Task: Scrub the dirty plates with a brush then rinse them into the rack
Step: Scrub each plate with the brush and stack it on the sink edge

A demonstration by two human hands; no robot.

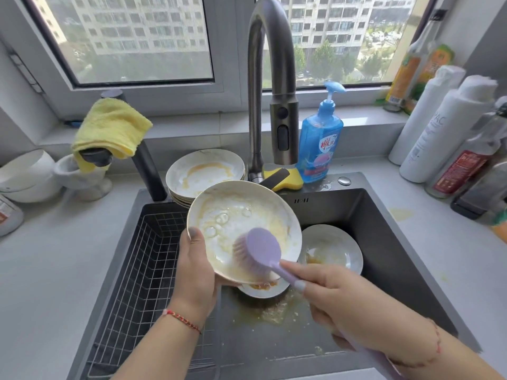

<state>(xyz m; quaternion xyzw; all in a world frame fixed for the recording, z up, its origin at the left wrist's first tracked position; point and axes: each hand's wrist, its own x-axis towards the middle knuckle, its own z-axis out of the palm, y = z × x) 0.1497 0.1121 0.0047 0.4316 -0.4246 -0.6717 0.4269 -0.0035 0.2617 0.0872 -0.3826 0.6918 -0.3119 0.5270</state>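
While the bowls (pixel 26 174) sit stacked at nine o'clock on the desk (pixel 55 259), a yellow cloth (pixel 109 127) hangs over a dark spout just to their right, at ten o'clock. Below it, the wire rack (pixel 142 259) fills the left part of the sink (pixel 389 242). The left hand (pixel 196 267) grips a soapy plate (pixel 244 231) at the plate's eight o'clock edge, thumb on the inner face, other fingers curled behind it, and holds it tilted above the sink. A red cord circles that wrist. Behind the plate, at twelve o'clock, a stack (pixel 205 174) of dirty plates with yellow smears rests on the sink's back edge beside the tap (pixel 271 86). The brush (pixel 260 250), lilac, has its bristles pressed to the held plate at that plate's five o'clock. Under the held plate a second soiled plate lies on the sink floor, partly hidden, with yellow residue around it. At three o'clock of the held plate another dish (pixel 332 248) leans in the sink, touching its rim. The right hand (pixel 354 305) has its fingers clamped on the brush handle, index finger laid along the top. A blue soap bottle (pixel 319 141) stands at one o'clock beside a yellow sponge (pixel 290 181), and white and dark bottles (pixel 444 124) crowd the desk at two o'clock.
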